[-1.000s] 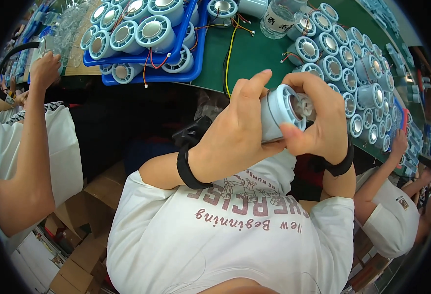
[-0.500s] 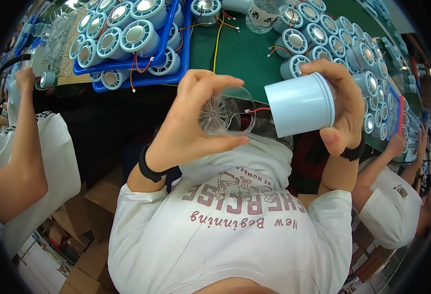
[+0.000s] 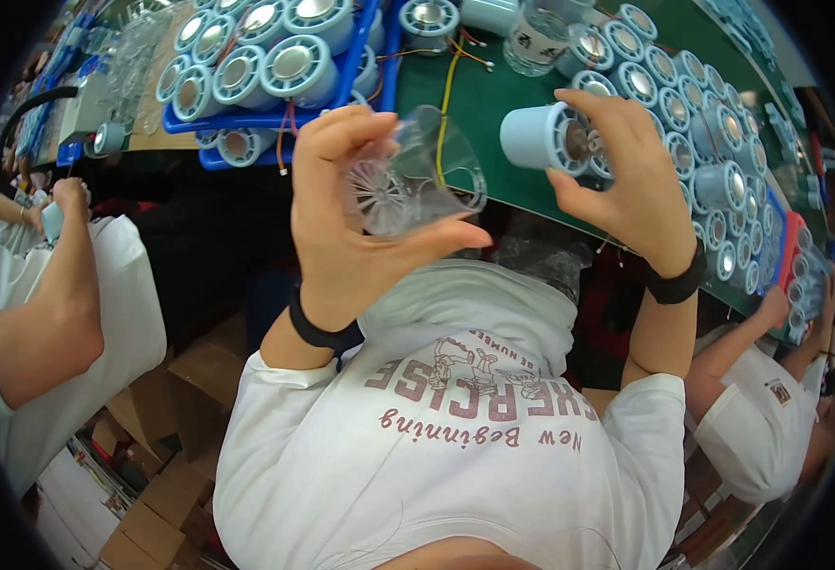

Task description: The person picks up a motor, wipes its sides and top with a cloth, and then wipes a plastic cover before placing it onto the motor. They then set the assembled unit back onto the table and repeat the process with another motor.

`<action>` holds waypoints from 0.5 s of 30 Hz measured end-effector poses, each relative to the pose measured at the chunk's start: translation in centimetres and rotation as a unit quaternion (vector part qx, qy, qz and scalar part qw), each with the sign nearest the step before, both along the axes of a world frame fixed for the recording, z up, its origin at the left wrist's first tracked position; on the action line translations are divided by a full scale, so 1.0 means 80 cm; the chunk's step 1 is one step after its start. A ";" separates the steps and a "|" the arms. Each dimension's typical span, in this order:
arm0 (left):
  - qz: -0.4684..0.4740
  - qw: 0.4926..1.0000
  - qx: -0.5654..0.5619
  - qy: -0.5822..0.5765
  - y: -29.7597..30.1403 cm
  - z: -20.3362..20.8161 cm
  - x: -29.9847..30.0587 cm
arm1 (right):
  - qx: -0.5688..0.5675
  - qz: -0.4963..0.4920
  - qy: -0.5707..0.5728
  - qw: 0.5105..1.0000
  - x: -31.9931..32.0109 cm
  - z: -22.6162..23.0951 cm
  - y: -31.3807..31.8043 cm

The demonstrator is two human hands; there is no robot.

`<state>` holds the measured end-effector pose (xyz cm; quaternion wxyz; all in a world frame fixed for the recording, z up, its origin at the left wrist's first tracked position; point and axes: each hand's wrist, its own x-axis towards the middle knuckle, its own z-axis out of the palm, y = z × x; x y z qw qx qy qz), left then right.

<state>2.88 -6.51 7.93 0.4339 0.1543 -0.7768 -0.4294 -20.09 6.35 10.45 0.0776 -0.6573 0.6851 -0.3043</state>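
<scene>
A clear plastic cup-shaped cover (image 3: 408, 180) with a ribbed, spoked base sits between the thumb and fingers of my left hand (image 3: 337, 214). It is tilted, its mouth facing right. My right hand (image 3: 631, 180) is curved with thumb and fingers wide apart. Just beyond its fingertips, at the table edge, a light-blue cylindrical housing (image 3: 529, 138) lies on its side, its slotted end turned toward my palm. It looks smaller and farther off than the hand, which does not appear to grip it.
Blue trays (image 3: 237, 122) of similar housings stand at the left on the green table (image 3: 479, 119). Many more housings (image 3: 669, 66) crowd the right. A clear jar (image 3: 534, 43) and a yellow cable (image 3: 449, 95) are behind. Co-workers' arms (image 3: 52, 275) show at both sides.
The light-blue housing has gone from my right hand to the table edge, and that hand has opened. My left hand has shifted left and tilted the clear cover.
</scene>
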 end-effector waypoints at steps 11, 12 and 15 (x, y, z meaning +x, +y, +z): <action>0.017 0.996 0.082 -0.032 0.002 -0.023 -0.006 | 0.051 0.037 -0.237 0.970 -0.009 0.017 -0.001; 0.009 0.995 0.069 -0.074 0.001 -0.027 -0.010 | 0.046 0.051 -0.248 0.966 -0.008 0.021 0.001; -0.018 0.992 0.046 -0.117 -0.002 -0.045 -0.032 | 0.034 0.068 -0.269 0.960 -0.009 0.037 0.008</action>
